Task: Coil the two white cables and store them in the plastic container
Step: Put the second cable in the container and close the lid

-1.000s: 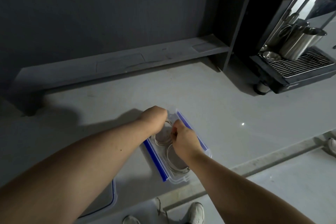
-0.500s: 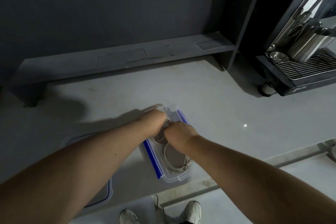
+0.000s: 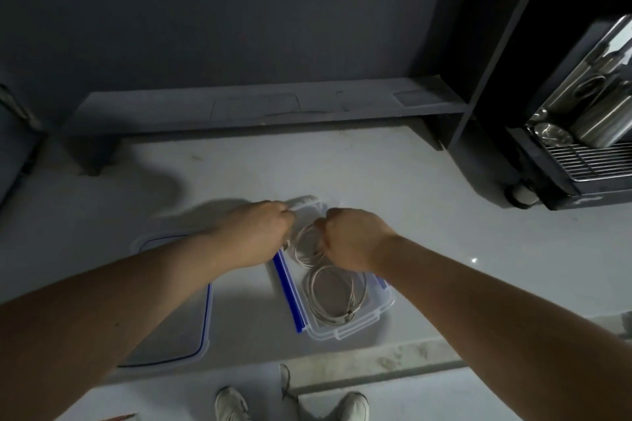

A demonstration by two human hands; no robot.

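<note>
A clear plastic container (image 3: 345, 331) with blue side clips stands on the white counter near its front edge. One coiled white cable (image 3: 337, 297) lies in its near half. A second coiled white cable (image 3: 305, 244) sits in its far half, between my hands. My left hand (image 3: 254, 236) is closed at the container's far left corner, fingers on that coil's left side. My right hand (image 3: 352, 237) is closed over the coil's right side and hides part of it.
The container's lid (image 3: 178, 335), clear with a blue seal, lies flat to the left under my left forearm. A low grey shelf (image 3: 260, 106) runs along the back wall. A black coffee machine (image 3: 581, 161) with steel jugs stands at the right. My shoes (image 3: 232, 403) show below the counter edge.
My hands have drawn slightly apart over the far coil. The view has shifted, so the lid at the left shows more fully.
</note>
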